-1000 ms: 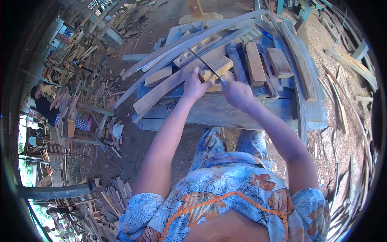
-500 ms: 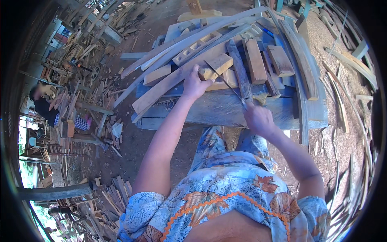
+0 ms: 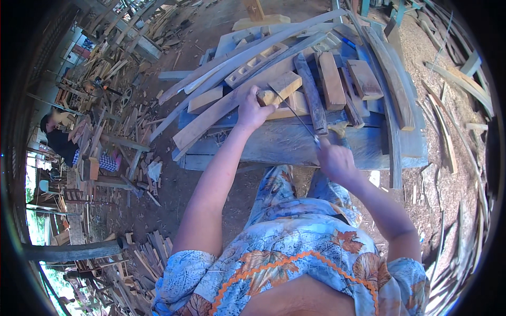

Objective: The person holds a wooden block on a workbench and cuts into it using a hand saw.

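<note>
The pale, rectangular wooden block (image 3: 291, 83) is over the near middle of the weathered grey plank bench (image 3: 232, 152), gripped at its near-left end by my left hand (image 3: 253, 109). My right hand (image 3: 336, 162) is closed around the handle of a long, thin, dark metal tool (image 3: 301, 121) that slants across the block. I'd do best to hold the block firmly, keep my left fingers clear of the edge, and pull long, even strokes at one steady angle. Compared with one second ago, my right hand is nearer me, the tool's tip has drawn back toward the block, and the block is almost unmoved.
</note>
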Demonstrator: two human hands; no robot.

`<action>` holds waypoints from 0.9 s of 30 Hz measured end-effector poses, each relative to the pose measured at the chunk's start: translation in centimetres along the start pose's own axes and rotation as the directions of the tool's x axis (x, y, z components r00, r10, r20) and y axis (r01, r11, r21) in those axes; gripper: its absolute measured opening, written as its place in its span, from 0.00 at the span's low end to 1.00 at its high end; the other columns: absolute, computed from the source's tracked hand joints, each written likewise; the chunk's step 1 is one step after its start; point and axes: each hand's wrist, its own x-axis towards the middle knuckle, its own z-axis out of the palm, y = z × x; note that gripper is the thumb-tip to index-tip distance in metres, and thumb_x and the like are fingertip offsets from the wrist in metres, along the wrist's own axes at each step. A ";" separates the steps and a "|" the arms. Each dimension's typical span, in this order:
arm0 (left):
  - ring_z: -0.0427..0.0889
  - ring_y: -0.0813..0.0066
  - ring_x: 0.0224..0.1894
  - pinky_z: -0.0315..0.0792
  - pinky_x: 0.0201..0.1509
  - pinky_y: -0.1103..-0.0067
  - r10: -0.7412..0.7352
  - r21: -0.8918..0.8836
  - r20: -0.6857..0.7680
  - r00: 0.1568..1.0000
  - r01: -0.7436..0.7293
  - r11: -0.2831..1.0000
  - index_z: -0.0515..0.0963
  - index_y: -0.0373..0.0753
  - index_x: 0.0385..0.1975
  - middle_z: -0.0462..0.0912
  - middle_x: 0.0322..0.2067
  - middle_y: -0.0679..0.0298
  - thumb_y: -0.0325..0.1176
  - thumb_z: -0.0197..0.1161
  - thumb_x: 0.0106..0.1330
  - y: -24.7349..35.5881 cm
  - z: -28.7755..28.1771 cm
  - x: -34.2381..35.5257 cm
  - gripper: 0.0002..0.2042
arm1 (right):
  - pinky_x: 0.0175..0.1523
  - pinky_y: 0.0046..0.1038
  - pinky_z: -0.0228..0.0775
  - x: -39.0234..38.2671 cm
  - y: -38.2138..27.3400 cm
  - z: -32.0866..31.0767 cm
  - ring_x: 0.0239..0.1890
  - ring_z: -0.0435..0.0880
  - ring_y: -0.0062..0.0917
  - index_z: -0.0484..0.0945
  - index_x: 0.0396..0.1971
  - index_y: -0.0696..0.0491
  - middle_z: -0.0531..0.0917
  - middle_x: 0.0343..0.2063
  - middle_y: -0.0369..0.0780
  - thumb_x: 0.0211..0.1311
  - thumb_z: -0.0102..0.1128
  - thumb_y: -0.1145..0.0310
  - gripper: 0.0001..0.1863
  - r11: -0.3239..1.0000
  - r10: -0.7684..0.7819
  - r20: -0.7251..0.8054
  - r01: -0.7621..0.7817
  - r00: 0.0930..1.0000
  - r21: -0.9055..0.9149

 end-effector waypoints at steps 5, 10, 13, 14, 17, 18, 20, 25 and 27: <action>0.79 0.59 0.39 0.71 0.45 0.71 -0.031 -0.180 0.006 1.000 0.031 0.983 0.67 0.34 0.42 0.79 0.33 0.54 0.40 0.72 0.42 -3.1 1.2 0.1 0.29 | 0.34 0.41 0.74 3.7 -1.8 -1.5 0.27 0.83 0.41 0.72 0.37 0.57 0.82 0.23 0.47 0.59 0.48 0.68 0.10 1.000 -0.026 0.032 0.026 0.999 -0.010; 0.79 0.59 0.38 0.71 0.44 0.71 -0.060 -0.220 0.007 0.998 0.060 0.974 0.67 0.34 0.40 0.79 0.33 0.54 0.39 0.73 0.41 -2.2 2.3 0.6 0.28 | 0.38 0.38 0.75 11.3 -3.7 -1.3 0.34 0.83 0.40 0.78 0.30 0.55 0.83 0.29 0.46 0.56 0.49 0.70 0.09 0.997 -0.081 -0.034 0.081 0.996 -0.001; 0.79 0.59 0.39 0.71 0.44 0.71 -0.060 -0.212 0.015 0.998 0.062 0.975 0.67 0.34 0.40 0.79 0.33 0.54 0.39 0.73 0.40 -2.3 2.1 0.6 0.28 | 0.37 0.38 0.75 10.9 -3.7 -0.6 0.32 0.83 0.40 0.76 0.33 0.55 0.83 0.27 0.46 0.56 0.48 0.70 0.09 0.994 -0.108 -0.071 0.108 0.992 0.001; 0.79 0.58 0.39 0.71 0.44 0.71 -0.047 -0.173 0.001 0.999 0.047 0.984 0.67 0.34 0.40 0.79 0.33 0.53 0.39 0.73 0.40 -2.5 1.7 0.4 0.28 | 0.36 0.39 0.75 9.2 -3.7 -0.8 0.31 0.83 0.40 0.75 0.35 0.56 0.82 0.26 0.47 0.56 0.48 0.70 0.09 0.996 -0.090 -0.062 0.091 0.994 0.014; 0.80 0.58 0.40 0.71 0.44 0.71 -0.046 -0.138 0.023 0.999 0.048 0.989 0.68 0.34 0.40 0.79 0.34 0.53 0.39 0.73 0.40 -2.0 0.9 0.4 0.28 | 0.34 0.43 0.73 3.6 -1.4 -0.1 0.28 0.82 0.42 0.70 0.38 0.56 0.81 0.23 0.48 0.57 0.48 0.70 0.10 0.999 -0.023 0.021 0.024 1.000 -0.025; 0.80 0.58 0.40 0.71 0.44 0.71 -0.058 -0.136 0.053 0.997 0.065 0.989 0.68 0.33 0.40 0.79 0.34 0.52 0.39 0.72 0.40 -1.7 0.6 0.4 0.28 | 0.34 0.43 0.73 1.9 -1.0 -0.3 0.28 0.82 0.42 0.70 0.38 0.56 0.81 0.23 0.48 0.57 0.48 0.70 0.10 0.999 -0.022 0.023 0.023 0.999 -0.027; 0.79 0.63 0.41 0.70 0.46 0.74 -0.066 -0.110 0.046 0.997 0.071 0.991 0.68 0.31 0.41 0.78 0.35 0.54 0.36 0.73 0.41 -0.9 0.2 0.3 0.28 | 0.32 0.43 0.71 -0.4 -0.5 -1.1 0.27 0.82 0.43 0.70 0.37 0.57 0.81 0.22 0.49 0.58 0.48 0.69 0.10 1.000 0.026 0.057 -0.026 0.998 0.004; 0.78 0.68 0.40 0.69 0.47 0.76 -0.084 -0.182 0.066 0.994 0.095 0.979 0.68 0.28 0.42 0.78 0.36 0.56 0.34 0.74 0.40 -0.5 -0.3 0.3 0.30 | 0.36 0.41 0.74 6.2 -2.6 -1.8 0.31 0.83 0.42 0.73 0.35 0.56 0.82 0.25 0.48 0.58 0.48 0.69 0.09 1.000 -0.020 0.038 0.020 0.999 0.010; 0.78 0.65 0.40 0.70 0.46 0.75 -0.095 -0.161 0.094 0.991 0.109 0.981 0.70 0.28 0.40 0.79 0.35 0.54 0.36 0.74 0.39 -1.8 0.6 0.9 0.29 | 0.39 0.39 0.75 10.0 -3.6 -1.5 0.33 0.83 0.42 0.74 0.34 0.56 0.82 0.26 0.47 0.57 0.49 0.69 0.09 0.998 -0.058 -0.004 0.058 0.998 0.021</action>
